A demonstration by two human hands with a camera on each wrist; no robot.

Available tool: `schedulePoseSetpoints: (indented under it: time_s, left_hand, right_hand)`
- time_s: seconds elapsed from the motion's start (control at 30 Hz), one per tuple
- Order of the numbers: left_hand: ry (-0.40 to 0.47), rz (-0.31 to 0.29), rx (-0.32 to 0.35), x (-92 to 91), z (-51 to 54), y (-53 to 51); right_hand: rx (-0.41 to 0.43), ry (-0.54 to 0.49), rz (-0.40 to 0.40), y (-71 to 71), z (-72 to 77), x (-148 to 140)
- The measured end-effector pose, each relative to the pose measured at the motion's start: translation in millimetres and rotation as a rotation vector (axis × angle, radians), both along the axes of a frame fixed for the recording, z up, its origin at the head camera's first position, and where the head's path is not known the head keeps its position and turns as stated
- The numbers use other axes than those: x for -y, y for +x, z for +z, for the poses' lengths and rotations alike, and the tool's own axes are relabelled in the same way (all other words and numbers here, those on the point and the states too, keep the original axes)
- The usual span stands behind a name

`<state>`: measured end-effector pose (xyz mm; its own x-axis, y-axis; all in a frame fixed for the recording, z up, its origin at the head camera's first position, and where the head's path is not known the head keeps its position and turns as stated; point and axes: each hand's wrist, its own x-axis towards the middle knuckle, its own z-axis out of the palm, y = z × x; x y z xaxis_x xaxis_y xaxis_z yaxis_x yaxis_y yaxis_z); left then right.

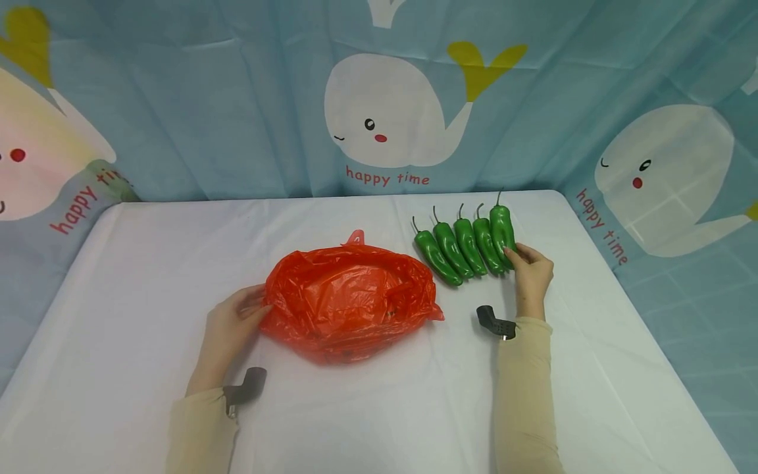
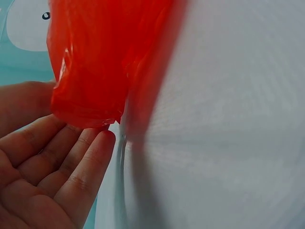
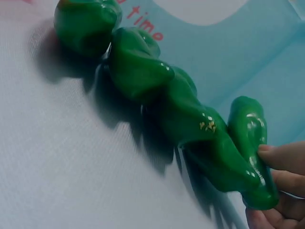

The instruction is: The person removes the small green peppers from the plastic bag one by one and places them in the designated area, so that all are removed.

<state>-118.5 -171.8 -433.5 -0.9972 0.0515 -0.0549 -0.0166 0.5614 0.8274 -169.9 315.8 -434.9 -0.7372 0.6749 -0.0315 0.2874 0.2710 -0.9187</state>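
A red plastic bag (image 1: 349, 296) lies on the white table with its mouth spread upward. At the bag's left side is my left hand (image 1: 233, 326), fingers extended and touching the rim; the left wrist view shows the bag's edge (image 2: 88, 102) against straight fingers, thumb beside it. Several green peppers (image 1: 468, 247) lie in a row to the right of the bag, stems pointing away. My right hand (image 1: 533, 273) pinches the rightmost green pepper (image 1: 501, 227) between thumb and fingers near its lower end. In the right wrist view this pepper (image 3: 248, 124) leans against its neighbour.
A white cloth covers the table (image 1: 355, 421). Behind it hangs a blue curtain (image 1: 237, 99) printed with whales, which also runs down the right side. Each wrist wears a black camera mount (image 1: 494, 324).
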Motion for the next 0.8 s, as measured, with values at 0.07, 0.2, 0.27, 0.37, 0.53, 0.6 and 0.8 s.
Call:
schedulePoseSetpoints:
  time_s: [0.07,0.2,0.27,0.37,0.53,0.6,0.8]
  left_hand:
    - [0.000,-0.002,-0.004,-0.4,-0.1,-0.7]
    - [0.011,-0.009,-0.003,-1.2,-0.4,-1.7]
    - [0.017,-0.012,0.003,-1.2,0.0,-1.5]
    - [0.016,-0.009,0.016,-1.0,0.9,-1.0]
    - [0.008,-0.014,0.031,-1.0,0.4,-0.7]
    - [0.002,-0.016,0.030,-1.2,-0.3,-0.6]
    - [-0.004,-0.018,0.026,-2.2,-1.5,-1.3]
  right_hand:
    - [0.027,0.023,0.006,0.1,-1.2,-2.1]
    - [0.075,0.089,0.021,0.4,-4.0,-5.6]
    - [0.088,0.109,0.033,0.9,-5.2,-6.3]
    - [0.079,0.122,0.038,1.7,-6.8,-6.4]
    - [0.013,0.144,0.027,2.8,-7.6,-5.5]
    - [-0.006,0.170,0.047,2.7,-7.7,-5.4]
    - [0.018,0.281,0.102,4.3,-7.2,-5.4]
